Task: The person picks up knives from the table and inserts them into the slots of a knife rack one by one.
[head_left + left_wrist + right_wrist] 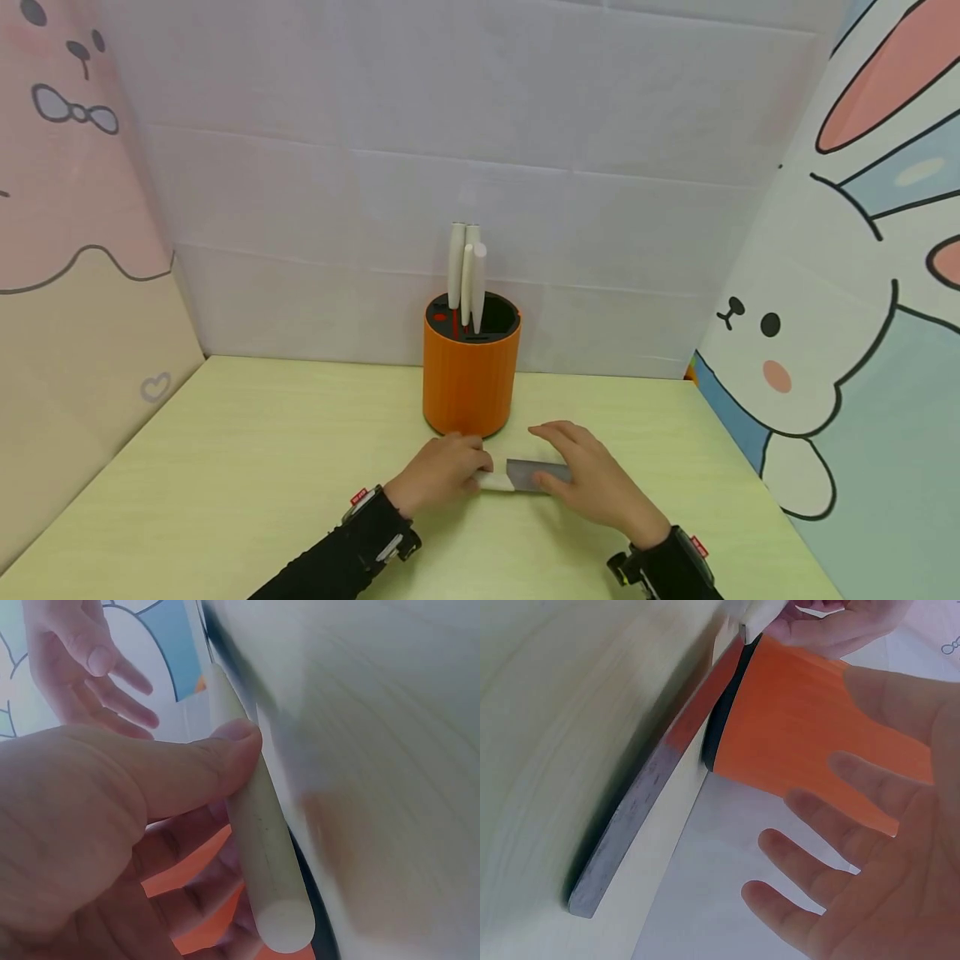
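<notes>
A kitchen knife (517, 476) with a white handle and a wide grey blade lies sideways just above the table, in front of the orange knife holder (468, 383). Thumb and fingers of my left hand (441, 473) grip its handle (266, 847), the thumb pressed along one side. Around the blade end hovers my right hand (596, 482), fingers spread, partly covering the tip in the head view. In the right wrist view a gap separates those fingers from the blade (634, 806), which is seen along its narrow edge and mirrors some orange.
Several white-handled knives (468, 275) stand in slots in the holder's black top. Behind the pale yellow table (300, 442) hangs a white sheet (375, 192). Cartoon-printed panels (817, 358) flank both sides.
</notes>
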`<state>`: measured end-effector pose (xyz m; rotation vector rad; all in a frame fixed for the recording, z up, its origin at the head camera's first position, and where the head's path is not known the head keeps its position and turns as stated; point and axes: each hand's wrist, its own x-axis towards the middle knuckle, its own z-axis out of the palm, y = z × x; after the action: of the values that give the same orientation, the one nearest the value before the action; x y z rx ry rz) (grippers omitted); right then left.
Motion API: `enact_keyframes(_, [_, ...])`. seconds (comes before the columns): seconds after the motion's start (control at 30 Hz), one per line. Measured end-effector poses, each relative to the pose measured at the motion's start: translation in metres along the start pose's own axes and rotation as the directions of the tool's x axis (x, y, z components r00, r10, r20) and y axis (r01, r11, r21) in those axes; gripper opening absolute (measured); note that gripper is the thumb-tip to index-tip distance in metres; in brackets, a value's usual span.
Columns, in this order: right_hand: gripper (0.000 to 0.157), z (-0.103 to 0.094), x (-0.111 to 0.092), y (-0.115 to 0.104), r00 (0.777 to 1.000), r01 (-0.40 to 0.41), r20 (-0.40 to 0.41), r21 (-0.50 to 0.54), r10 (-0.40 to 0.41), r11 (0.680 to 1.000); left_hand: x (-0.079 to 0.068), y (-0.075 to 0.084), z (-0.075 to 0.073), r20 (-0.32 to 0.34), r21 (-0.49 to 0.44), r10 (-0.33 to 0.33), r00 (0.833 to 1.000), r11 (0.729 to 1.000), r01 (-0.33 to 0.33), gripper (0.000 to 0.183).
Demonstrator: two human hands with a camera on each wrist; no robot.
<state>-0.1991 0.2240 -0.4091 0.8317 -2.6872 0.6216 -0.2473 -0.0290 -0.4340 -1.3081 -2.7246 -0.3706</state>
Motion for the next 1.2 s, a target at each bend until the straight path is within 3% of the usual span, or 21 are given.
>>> enact_keyframes(0.67, [0.057, 0.001, 0.0, -0.001, 1.0, 0.004, 0.001, -0.006, -0.004, 1.0, 0.0, 0.003, 0.006, 0.04, -0.027, -0.027, 0.999, 0.999, 0.028, 0.021])
enact_keyframes(1.03, [0.057, 0.0, 0.001, -0.003, 1.0, 0.007, 0.004, 0.001, -0.007, 1.0, -0.002, -0.002, 0.003, 0.028, -0.041, -0.004, 1.0, 0.999, 0.005, 0.025])
enact_keyframes(1.2, [0.056, -0.001, 0.002, -0.003, 1.0, 0.012, 0.008, 0.007, -0.012, 1.0, -0.006, -0.012, -0.005, -0.009, -0.102, -0.036, 0.999, 0.994, 0.035, 0.03])
